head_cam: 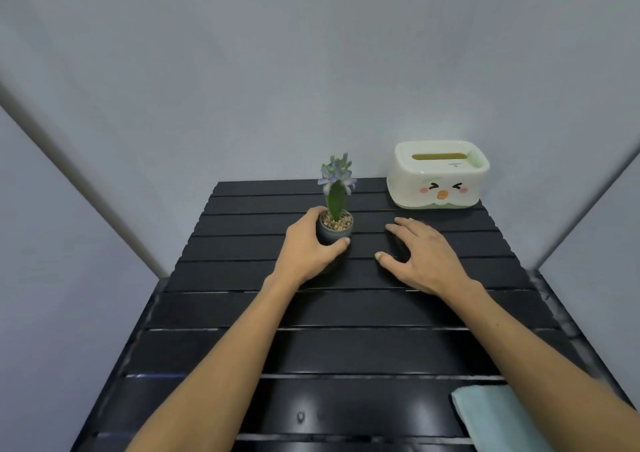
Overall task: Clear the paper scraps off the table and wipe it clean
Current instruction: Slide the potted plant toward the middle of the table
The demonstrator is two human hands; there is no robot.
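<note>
The black slatted table (346,313) fills the lower middle of the head view. My left hand (308,247) is wrapped around a small dark pot holding a green plant with pale blue flowers (335,209), near the table's far middle. My right hand (420,254) hovers flat just right of the pot, fingers spread, holding nothing. A folded pale green cloth (491,413) lies at the near right edge, partly under my right forearm. I see no paper scraps on the table.
A cream tissue box with a cartoon face (437,174) stands at the far right corner. Grey walls close in behind and on both sides of the table.
</note>
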